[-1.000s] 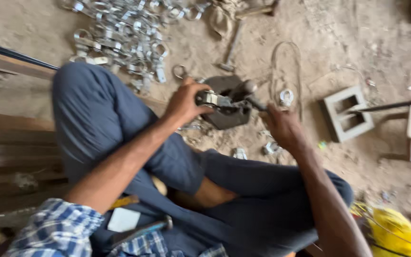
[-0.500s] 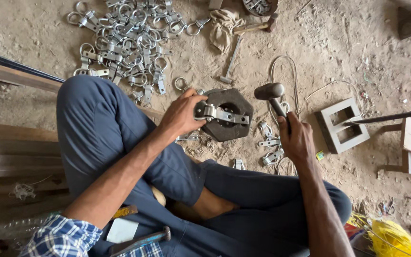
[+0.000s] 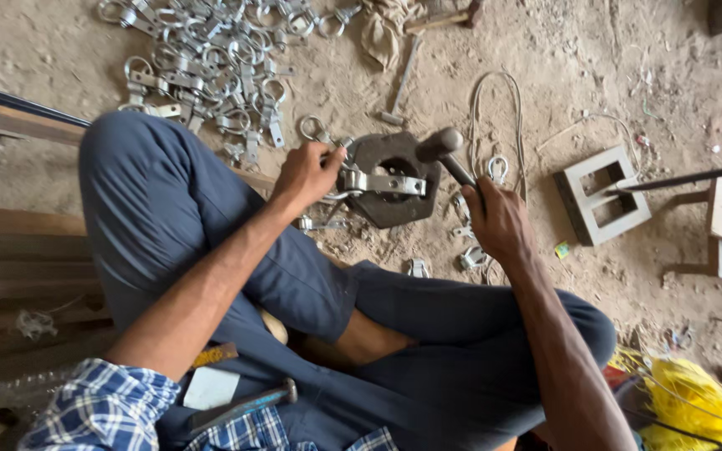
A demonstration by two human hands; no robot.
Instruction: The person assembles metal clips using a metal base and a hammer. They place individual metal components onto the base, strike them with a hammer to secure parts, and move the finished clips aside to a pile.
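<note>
While the left hand is closed around one end of a flat metal bracket, the bracket is held lying across a dark hexagonal iron block that rests on the dirt floor. A hammer is gripped by its handle in the closed right hand, with its head raised just above the block's upper right edge. A heap of similar ring-ended brackets is seen well apart on the floor beyond the bent knee.
</note>
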